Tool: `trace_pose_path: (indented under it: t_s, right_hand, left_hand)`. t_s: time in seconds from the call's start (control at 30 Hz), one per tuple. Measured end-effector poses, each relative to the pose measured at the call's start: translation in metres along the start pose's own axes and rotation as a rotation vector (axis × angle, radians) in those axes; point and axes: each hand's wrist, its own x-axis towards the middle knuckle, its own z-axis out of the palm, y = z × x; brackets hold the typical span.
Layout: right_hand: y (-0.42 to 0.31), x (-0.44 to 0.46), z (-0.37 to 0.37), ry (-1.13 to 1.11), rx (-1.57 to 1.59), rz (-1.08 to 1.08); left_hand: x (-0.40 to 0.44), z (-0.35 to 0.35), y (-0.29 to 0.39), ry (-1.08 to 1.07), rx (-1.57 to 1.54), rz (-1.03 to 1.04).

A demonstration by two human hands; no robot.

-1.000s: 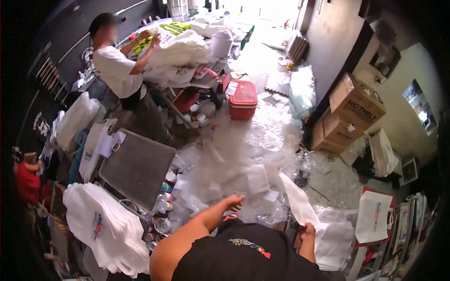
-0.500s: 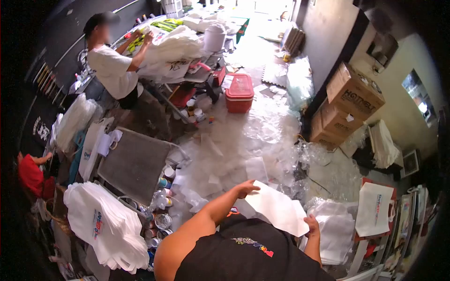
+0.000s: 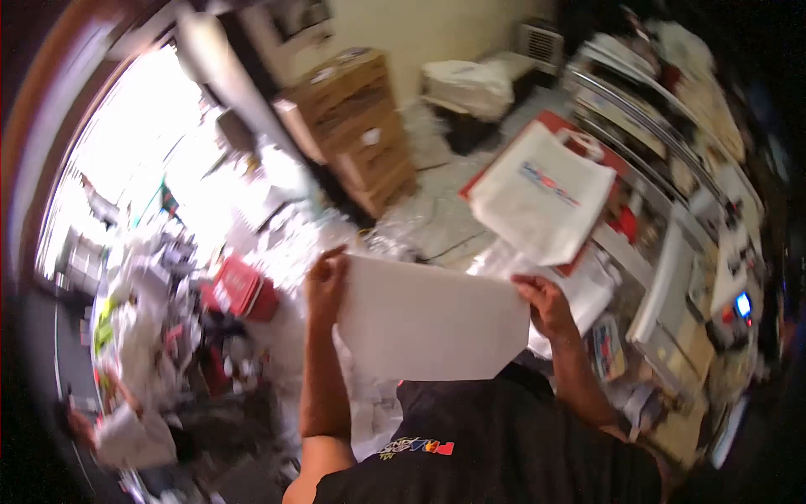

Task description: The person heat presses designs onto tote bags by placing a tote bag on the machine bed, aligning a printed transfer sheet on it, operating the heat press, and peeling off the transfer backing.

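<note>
A blank white sheet point(image 3: 428, 323) is stretched between my two hands, in front of my black shirt. Its lower right corner looks cut at a slant. My left hand point(image 3: 327, 281) pinches the upper left edge, and my right hand point(image 3: 547, 307) grips the upper right corner. Beyond my right hand, a white bag with blue and red print point(image 3: 541, 193) lies flat on a red board point(image 3: 547, 122). More white material point(image 3: 588, 290) lies partly under that board.
Cardboard boxes point(image 3: 353, 126) are stacked ahead by the wall. A red cooler point(image 3: 243, 288) stands at left, with plastic wrap point(image 3: 294, 223) over the floor. A machine with a lit display point(image 3: 743, 305) is at far right. A person in a white shirt point(image 3: 134, 438) is at lower left.
My view has swung to the right, toward the printed bag on the red board. The white sheet stays in both hands and is now raised and spread more squarely before me.
</note>
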Motion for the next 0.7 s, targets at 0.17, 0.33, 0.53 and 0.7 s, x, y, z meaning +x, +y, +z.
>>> trace_pose_path:
  t_s: [0.17, 0.33, 0.53, 0.7]
  right_hand:
    - [-0.096, -0.026, -0.045, 0.321, -0.011, -0.322]
    - [-0.144, 0.000, -0.080, 0.577, -0.230, -0.494]
    - [-0.217, 0.104, -0.152, 0.931, -0.487, -0.567]
    - [-0.283, 0.086, -0.072, 1.214, -0.765, -1.590]
  left_hand:
    - [0.056, 0.085, 0.114, -0.062, -0.072, 0.252]
    - [0.156, 0.190, 0.127, -0.233, 0.079, 0.386]
    - [0.319, 0.340, 0.138, -0.160, 0.212, 0.848]
    - [0.324, 0.302, 0.244, -0.078, -0.482, 1.049]
